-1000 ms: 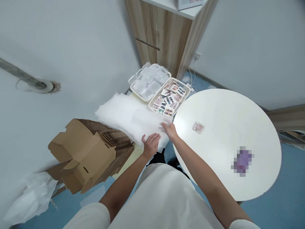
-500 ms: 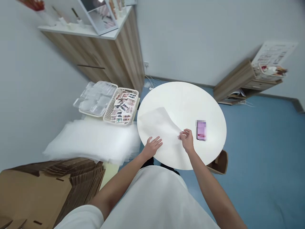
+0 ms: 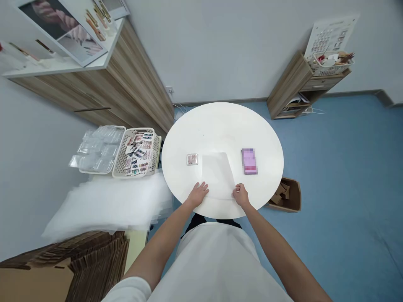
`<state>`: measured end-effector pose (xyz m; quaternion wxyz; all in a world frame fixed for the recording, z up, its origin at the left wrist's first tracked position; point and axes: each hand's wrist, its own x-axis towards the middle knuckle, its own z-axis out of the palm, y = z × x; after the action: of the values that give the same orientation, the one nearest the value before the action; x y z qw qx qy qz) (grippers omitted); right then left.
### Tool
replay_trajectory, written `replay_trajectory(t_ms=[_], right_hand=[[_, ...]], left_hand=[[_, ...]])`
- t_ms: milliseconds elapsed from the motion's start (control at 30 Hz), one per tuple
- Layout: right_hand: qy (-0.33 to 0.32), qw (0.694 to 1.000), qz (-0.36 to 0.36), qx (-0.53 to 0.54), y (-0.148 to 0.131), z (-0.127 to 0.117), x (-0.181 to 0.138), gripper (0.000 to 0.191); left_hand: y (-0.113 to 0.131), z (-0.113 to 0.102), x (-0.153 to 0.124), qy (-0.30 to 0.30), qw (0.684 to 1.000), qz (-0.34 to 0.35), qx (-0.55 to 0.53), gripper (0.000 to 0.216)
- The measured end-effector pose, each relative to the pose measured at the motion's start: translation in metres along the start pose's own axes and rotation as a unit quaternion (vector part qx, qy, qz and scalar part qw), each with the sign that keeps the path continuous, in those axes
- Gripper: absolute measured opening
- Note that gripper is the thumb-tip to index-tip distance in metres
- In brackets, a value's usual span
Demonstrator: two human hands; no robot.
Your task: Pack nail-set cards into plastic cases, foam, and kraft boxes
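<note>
A thin white foam-like sheet (image 3: 217, 174) lies on the round white table (image 3: 220, 121) in front of me. My left hand (image 3: 198, 193) rests with its fingers stretched out at the sheet's lower left edge. At the lower right corner, my right hand (image 3: 240, 194) is closed in a pinch on the sheet. Just left of the sheet sits a small clear pack (image 3: 192, 159) with pinkish pieces in it, apparently false nails. A purple, pixelated phone-like object (image 3: 249, 161) lies to the right of the sheet.
On my left are a pile of white sheets (image 3: 110, 201), a basket of nail cards (image 3: 135, 155), a basket of clear plastic cases (image 3: 102, 147) and stacked flat cardboard (image 3: 97, 268). An open cardboard box (image 3: 291, 195) stands on the floor right of the table. Cabinets line the wall.
The sheet has swung to the right and lies flatter and squarer, and the small clear pack shows beside it. My right hand has come lower with the corner. My view has shifted.
</note>
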<state>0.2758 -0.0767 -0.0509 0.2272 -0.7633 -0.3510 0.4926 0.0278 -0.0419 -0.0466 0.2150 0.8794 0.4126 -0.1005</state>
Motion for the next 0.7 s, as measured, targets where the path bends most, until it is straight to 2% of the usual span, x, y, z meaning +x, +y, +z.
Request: replay_trajectory(t_ms=[100, 200, 333, 400, 500, 600, 700], right_hand=[[0.018, 0.995, -0.058, -0.084, 0.003, -0.003, -0.001, 0.041], [0.058, 0.966, -0.161, -0.194, -0.001, -0.002, -0.006, 0.05], [-0.051, 0.901, -0.252, -0.35, -0.01, 0.008, -0.01, 0.044], [-0.082, 0.874, -0.254, -0.406, -0.012, 0.012, -0.01, 0.041], [-0.087, 0.859, -0.238, -0.445, -0.011, 0.015, -0.009, 0.038], [-0.077, 0.86, -0.238, -0.445, -0.012, 0.016, -0.009, 0.035], [-0.045, 0.877, -0.241, -0.413, -0.026, 0.022, -0.005, 0.034]], left_hand=[[0.0, 0.0, -0.009, -0.037, 0.998, -0.008, -0.04, 0.048], [0.002, -0.003, -0.016, -0.044, 0.997, -0.016, -0.066, 0.054], [0.003, -0.004, -0.018, -0.035, 0.995, -0.028, -0.088, 0.052], [0.002, -0.003, -0.017, -0.03, 0.995, -0.03, -0.095, 0.049], [0.003, 0.001, -0.017, -0.021, 0.995, -0.032, -0.096, 0.042], [0.001, 0.004, -0.019, 0.002, 0.993, -0.028, -0.111, 0.037], [-0.008, 0.003, -0.02, 0.06, 0.984, -0.042, -0.164, 0.035]])
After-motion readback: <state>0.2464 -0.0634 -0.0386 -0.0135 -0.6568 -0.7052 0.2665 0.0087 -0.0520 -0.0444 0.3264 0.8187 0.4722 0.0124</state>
